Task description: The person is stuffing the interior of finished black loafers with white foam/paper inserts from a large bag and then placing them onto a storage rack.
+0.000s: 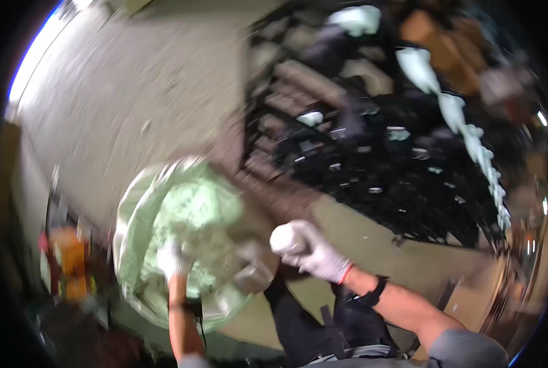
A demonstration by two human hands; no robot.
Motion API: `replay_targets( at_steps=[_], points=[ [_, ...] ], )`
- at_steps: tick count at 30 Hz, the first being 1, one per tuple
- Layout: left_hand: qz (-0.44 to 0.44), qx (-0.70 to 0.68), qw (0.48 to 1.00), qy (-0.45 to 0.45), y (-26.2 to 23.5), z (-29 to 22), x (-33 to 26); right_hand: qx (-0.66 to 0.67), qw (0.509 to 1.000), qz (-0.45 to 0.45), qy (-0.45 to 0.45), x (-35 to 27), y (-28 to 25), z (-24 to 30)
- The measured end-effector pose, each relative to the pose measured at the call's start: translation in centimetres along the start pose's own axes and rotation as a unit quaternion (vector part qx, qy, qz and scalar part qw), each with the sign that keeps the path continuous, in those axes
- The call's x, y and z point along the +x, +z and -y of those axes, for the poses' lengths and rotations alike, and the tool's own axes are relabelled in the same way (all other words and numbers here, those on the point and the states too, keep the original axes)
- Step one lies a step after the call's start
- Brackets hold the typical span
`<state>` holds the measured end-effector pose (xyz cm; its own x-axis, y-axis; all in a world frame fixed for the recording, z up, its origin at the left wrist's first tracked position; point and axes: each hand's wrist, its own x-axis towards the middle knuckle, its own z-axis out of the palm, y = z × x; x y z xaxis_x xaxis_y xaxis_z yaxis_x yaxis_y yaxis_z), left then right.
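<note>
My right hand, in a white glove, is closed round a white rounded object whose kind I cannot make out. It is raised just right of a large round container lined with a pale plastic bag. Inside lies a heap of pale green, lumpy loose material, too blurred to name. My left hand, gloved too, reaches over this heap, touching it or just above. Its fingers are smeared by motion, so their state does not show.
To the right spreads a wide black latticed bin or pile of dark pieces, with a line of pale whitish pieces along its far side. Cardboard stands at the lower right. Orange boxes stand left, beside grey concrete floor.
</note>
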<state>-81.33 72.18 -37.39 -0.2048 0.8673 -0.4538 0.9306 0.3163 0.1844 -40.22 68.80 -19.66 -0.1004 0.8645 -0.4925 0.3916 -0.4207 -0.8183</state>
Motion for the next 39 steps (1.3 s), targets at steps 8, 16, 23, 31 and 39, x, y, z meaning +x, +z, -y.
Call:
replay_targets(
  at_steps=[8, 16, 23, 31, 39],
  points=[
    [0.199, -0.557, 0.745, 0.309, -10.2, -38.3, -37.7, 0.005, 0.962, -0.121, -0.243, -24.4, -26.5, 0.4],
    [0.254, -0.346, 0.619, 0.658, -15.5, -81.1, -63.6, 0.412, 0.841, -0.286, -0.201, -54.0, -58.6, -5.5],
    [0.26, -0.276, 0.624, 0.684, -10.4, -92.9, -74.0, 0.001, 0.681, -0.684, -0.261, -62.0, -83.9, -11.5],
    [0.252, -0.284, 0.659, 0.65, -8.3, -92.2, -77.3, -0.163, 0.652, -0.686, -0.279, -50.1, -92.3, -18.8],
    [0.227, -0.299, 0.706, 0.6, -7.1, -90.2, -73.4, -0.313, 0.602, -0.702, -0.216, -50.1, -90.4, -17.4]
  ],
)
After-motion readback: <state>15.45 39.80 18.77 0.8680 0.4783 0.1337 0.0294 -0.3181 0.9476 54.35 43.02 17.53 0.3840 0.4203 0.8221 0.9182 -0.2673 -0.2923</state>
